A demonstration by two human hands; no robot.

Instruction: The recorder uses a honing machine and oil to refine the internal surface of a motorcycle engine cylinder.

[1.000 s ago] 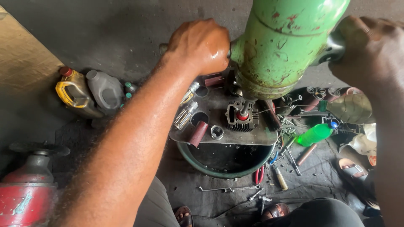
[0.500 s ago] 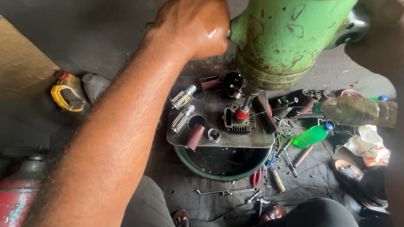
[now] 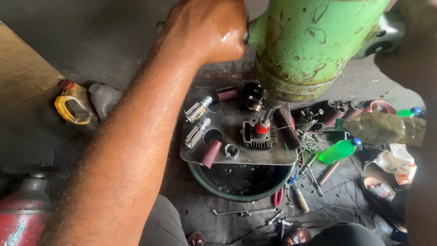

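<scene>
The left hand (image 3: 207, 29), at twelve o'clock and nearest the camera, is clenched around a handle on the side of the green machine body (image 3: 314, 43), while the right hand (image 3: 412, 50) at two o'clock is dark and cut by the edge, so I cannot tell its grip. Below the machine, its spindle meets a finned engine cylinder (image 3: 257, 134) on a metal plate (image 3: 236, 157) over a green basin (image 3: 241, 182). Farther out lie a green bottle (image 3: 337, 151) at three o'clock and a yellow can (image 3: 73, 107) at nine.
</scene>
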